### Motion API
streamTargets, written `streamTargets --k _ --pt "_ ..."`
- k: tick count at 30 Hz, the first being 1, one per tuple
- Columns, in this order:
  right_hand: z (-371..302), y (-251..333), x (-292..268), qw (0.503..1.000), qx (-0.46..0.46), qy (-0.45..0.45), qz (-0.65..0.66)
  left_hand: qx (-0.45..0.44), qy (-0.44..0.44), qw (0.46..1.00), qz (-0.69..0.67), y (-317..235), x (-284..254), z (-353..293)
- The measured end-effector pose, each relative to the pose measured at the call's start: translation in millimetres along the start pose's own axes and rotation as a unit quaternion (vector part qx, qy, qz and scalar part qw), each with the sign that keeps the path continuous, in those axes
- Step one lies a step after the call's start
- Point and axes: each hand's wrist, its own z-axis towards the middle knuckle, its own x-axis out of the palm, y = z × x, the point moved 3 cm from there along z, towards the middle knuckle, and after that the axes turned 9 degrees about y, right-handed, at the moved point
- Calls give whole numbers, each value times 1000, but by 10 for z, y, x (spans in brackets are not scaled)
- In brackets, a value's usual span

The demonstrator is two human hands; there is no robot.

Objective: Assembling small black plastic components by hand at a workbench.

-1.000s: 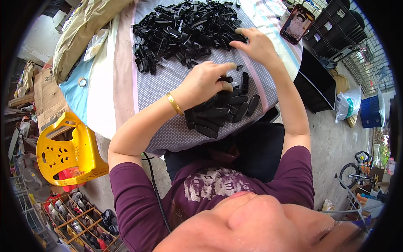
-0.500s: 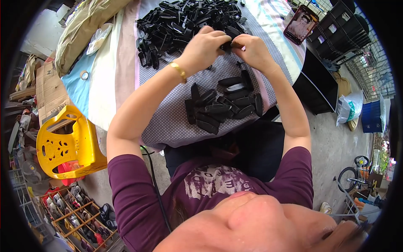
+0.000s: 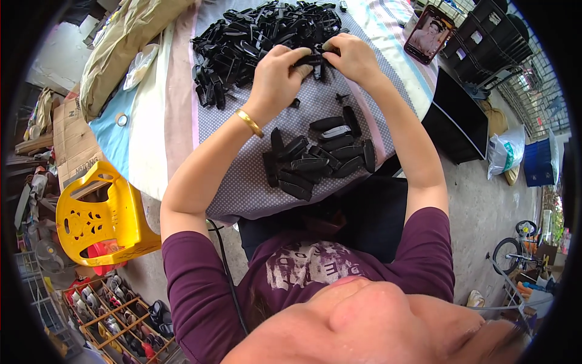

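Note:
Between my two hands, at the near edge of a large heap of black plastic pieces (image 3: 267, 27), is a slim black plastic piece (image 3: 311, 59). My left hand (image 3: 279, 76), with a gold bangle at the wrist, pinches its left end between thumb and fingers. The fingertips of my right hand (image 3: 353, 56) are closed at its right end, where the exact grip is partly hidden. Closer to me lies a smaller group of elongated black plastic pieces (image 3: 310, 164), loosely piled on the patterned cloth (image 3: 233, 176). A few small black bits lie between the two piles.
A phone (image 3: 429, 35) stands at the table's far right, near stacked black crates (image 3: 494, 42). Brown paper (image 3: 115, 57) and a tape roll (image 3: 121, 119) lie on the left. A yellow plastic chair (image 3: 100, 212) stands left of the table, above a shoe rack (image 3: 115, 321).
My hands have shifted slightly left and drawn a little apart, uncovering the black piece between them. The view has also shifted slightly.

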Motion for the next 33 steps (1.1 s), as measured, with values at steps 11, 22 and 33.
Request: streamTargets --k 11,22,33 --pt "-265 569 -437 953 -76 -89 279 -179 66 857 -479 198 -22 -12" --pt "-322 545 -337 890 22 -4 456 -100 127 816 -555 67 -79 -4" --pt "-366 702 -448 950 -68 -77 296 -86 52 894 -437 69 -119 -23"
